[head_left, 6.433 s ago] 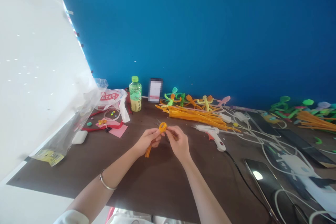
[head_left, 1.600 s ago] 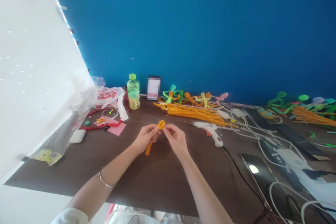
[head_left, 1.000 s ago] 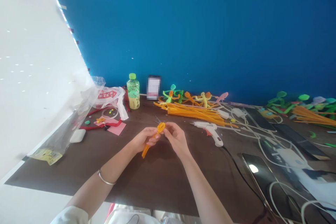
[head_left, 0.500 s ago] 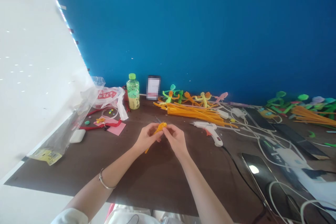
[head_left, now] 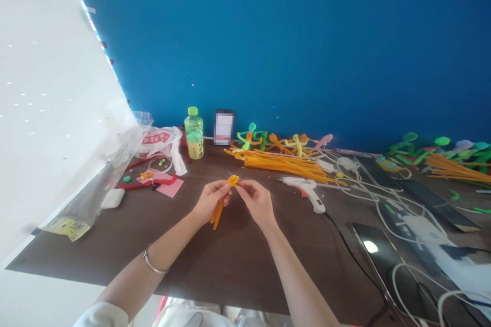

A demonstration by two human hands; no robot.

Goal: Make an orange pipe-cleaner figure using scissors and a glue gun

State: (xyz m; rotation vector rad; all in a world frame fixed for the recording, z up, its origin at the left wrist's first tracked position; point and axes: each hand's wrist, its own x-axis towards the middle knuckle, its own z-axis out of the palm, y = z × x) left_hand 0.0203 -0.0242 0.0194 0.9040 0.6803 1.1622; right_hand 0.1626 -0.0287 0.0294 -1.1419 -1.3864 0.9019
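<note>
Near the middle of the dark table, my left hand [head_left: 211, 201] is closed on an orange pipe-cleaner piece [head_left: 232, 180]. The piece has a coiled top above the fingers, and its loose stems hang below the hand. My right hand [head_left: 256, 201] is pinched at the right side of the coil, its thumb and fingertips touching the orange loops. A bundle of orange pipe cleaners [head_left: 284, 163] lies behind and to the right of the hands. To the right rests a white glue gun [head_left: 307, 188].
At the back stand a green-capped bottle [head_left: 194, 135], an upright phone [head_left: 223, 127] and pipe-cleaner figures [head_left: 297, 145]. Plastic bags [head_left: 161, 144] and a white case [head_left: 113, 199] lie left. White cables and a large phone [head_left: 387, 260] lie right.
The orange piece has tilted and shifted slightly left, and its stems now show more below my left hand. The coil looks looser, with my right fingertips at its edge.
</note>
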